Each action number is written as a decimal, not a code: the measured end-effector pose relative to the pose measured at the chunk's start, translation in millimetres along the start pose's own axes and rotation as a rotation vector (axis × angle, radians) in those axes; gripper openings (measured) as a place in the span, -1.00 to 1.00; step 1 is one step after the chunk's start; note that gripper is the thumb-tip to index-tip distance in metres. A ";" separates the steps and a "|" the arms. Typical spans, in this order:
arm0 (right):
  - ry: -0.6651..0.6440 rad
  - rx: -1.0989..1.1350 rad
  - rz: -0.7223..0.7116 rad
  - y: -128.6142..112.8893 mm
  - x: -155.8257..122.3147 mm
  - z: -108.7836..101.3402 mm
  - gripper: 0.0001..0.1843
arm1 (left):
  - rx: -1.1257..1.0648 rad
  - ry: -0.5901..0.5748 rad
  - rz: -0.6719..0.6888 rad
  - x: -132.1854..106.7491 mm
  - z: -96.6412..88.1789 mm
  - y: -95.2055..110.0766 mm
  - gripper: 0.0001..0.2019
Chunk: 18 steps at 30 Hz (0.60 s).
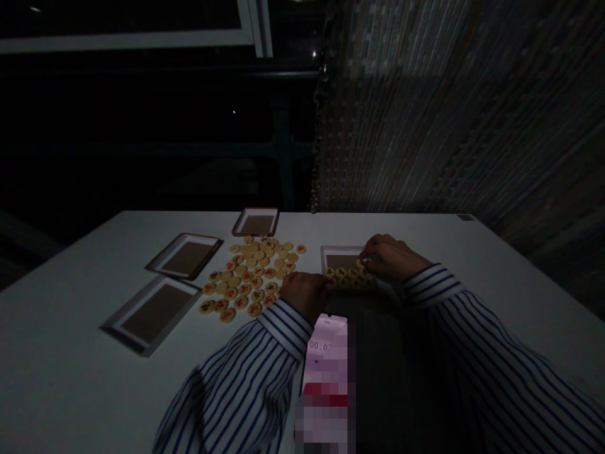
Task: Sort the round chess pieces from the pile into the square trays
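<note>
In the middle of the white table stands a shallow open box [347,251], with black-lettered Chinese chess pieces [341,273] lying in rows in its near part. At its right side my right hand [394,257] is closed, thumb and fingertips pinching a chess piece [360,263] above the rows. My left hand [305,293] is closed at the box's near left corner, its fingertips on the edge and partly hidden. Left of that hand spreads a loose heap of round wooden Chinese chess pieces [244,289], some with red or black characters up, others blank side up.
Three more shallow trays lie to the left: a far brown-edged tray [236,231], a middle brown-edged tray [152,263] and a near pale tray [142,348]. A lit phone [326,372] showing a timer lies below my left hand. A bead curtain [401,126] hangs behind the table.
</note>
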State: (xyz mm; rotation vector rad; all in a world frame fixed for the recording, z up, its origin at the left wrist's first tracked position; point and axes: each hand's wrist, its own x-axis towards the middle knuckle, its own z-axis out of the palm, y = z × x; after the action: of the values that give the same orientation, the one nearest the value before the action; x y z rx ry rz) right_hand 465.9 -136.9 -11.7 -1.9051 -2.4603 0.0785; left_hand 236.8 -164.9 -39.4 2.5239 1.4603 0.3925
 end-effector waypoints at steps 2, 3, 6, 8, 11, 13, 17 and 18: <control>-0.005 -0.006 -0.001 -0.3 -0.2 -0.6 -0.70 | 0.006 -0.001 0.002 -0.1 -0.4 0.2 -0.79; -0.005 -0.009 -0.002 -0.4 -0.3 -0.7 -0.70 | 0.006 -0.001 0.003 -0.2 -0.4 0.2 -0.79; 0.001 -0.013 0.002 -0.6 -0.5 -0.7 -0.70 | -0.007 0.006 0.001 -0.2 -0.1 0.0 -0.79; 0.006 -0.011 0.001 -0.6 -0.4 -0.6 -0.71 | -0.010 0.002 0.002 0.1 0.3 -0.3 -0.79; 0.003 -0.009 -0.006 -0.7 -0.3 -1.0 -0.71 | 0.003 -0.011 0.005 0.5 1.0 -0.7 -0.80; 0.000 -0.010 -0.009 -0.7 -0.4 -1.4 -0.71 | 0.004 -0.003 0.003 0.4 1.5 -1.0 -0.80; 0.012 -0.010 -0.017 -0.7 -0.7 -1.7 -0.71 | -0.007 0.016 -0.004 -0.2 2.1 -1.0 -0.78; 0.015 -0.010 -0.015 -0.5 -0.7 -1.6 -0.71 | -0.006 0.014 -0.006 -0.3 2.0 -0.8 -0.78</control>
State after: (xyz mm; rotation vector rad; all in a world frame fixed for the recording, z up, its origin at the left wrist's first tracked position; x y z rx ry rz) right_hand 465.6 -137.7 -10.1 -1.8844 -2.4694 0.0512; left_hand 236.7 -164.9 -41.5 2.5164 1.4692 0.4139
